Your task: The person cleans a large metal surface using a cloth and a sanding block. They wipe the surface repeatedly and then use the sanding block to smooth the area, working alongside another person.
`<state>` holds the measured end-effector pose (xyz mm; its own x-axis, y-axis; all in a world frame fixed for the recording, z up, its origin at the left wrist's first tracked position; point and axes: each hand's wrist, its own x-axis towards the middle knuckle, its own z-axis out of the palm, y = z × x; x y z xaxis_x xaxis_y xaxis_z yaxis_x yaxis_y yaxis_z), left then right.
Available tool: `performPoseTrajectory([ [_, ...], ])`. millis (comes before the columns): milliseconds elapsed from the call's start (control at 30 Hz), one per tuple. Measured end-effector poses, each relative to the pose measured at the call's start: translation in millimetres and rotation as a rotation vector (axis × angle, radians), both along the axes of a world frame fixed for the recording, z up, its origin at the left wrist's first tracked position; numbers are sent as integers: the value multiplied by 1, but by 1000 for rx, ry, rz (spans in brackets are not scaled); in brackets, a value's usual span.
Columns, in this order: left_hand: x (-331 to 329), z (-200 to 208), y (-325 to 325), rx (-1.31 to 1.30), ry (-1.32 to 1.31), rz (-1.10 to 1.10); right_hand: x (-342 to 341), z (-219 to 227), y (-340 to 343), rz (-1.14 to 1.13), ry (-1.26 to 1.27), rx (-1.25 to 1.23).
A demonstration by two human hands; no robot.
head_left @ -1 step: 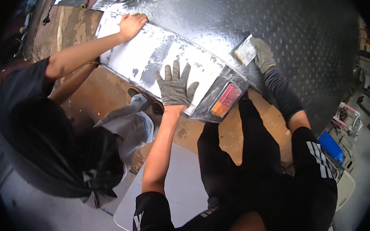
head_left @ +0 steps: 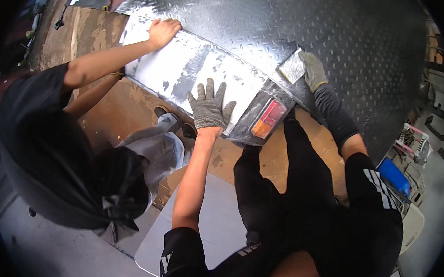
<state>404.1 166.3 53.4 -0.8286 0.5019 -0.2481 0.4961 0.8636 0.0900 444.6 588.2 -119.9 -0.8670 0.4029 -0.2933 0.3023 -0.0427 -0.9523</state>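
Observation:
My left hand (head_left: 209, 108), in a grey knit glove, lies flat with fingers spread on a long white panel (head_left: 167, 57) with dark worn patches. A red and orange tail light (head_left: 269, 117) is set in the panel's dark near end. To the right, my right hand (head_left: 313, 70), also gloved, grips a pale rectangular pad (head_left: 293, 67) with a yellowish edge. The pad is on the black diamond-plate surface (head_left: 365, 51), close to the panel's corner. Its underside is hidden.
At my left, a person in dark clothes (head_left: 54, 165) stands with a bare hand (head_left: 164, 33) on the panel's far part. A light grey board (head_left: 207, 222) lies by my legs. A blue object (head_left: 394, 177), a pale chair (head_left: 412, 228) and racks are at right.
My right hand and the pad have shifted slightly toward me along the plate. My left hand stays spread on the panel, a little nearer to me. The view has tilted slightly.

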Motion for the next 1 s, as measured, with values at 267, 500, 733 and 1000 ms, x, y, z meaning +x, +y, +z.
performPoseTrajectory([
  [267, 32, 182, -186, 667, -372, 397, 204, 200, -21, -436, -131, -216],
  [500, 31, 189, -240, 851, -173, 335, 483, 170, 16, -766, -276, -196],
  [733, -36, 147, -189, 1528, -644, 1122, 634, 159, -134, -991, -327, -471],
  [1000, 47, 156, -126, 605, -482, -3, 667, 150, -221, -1253, -382, -727],
])
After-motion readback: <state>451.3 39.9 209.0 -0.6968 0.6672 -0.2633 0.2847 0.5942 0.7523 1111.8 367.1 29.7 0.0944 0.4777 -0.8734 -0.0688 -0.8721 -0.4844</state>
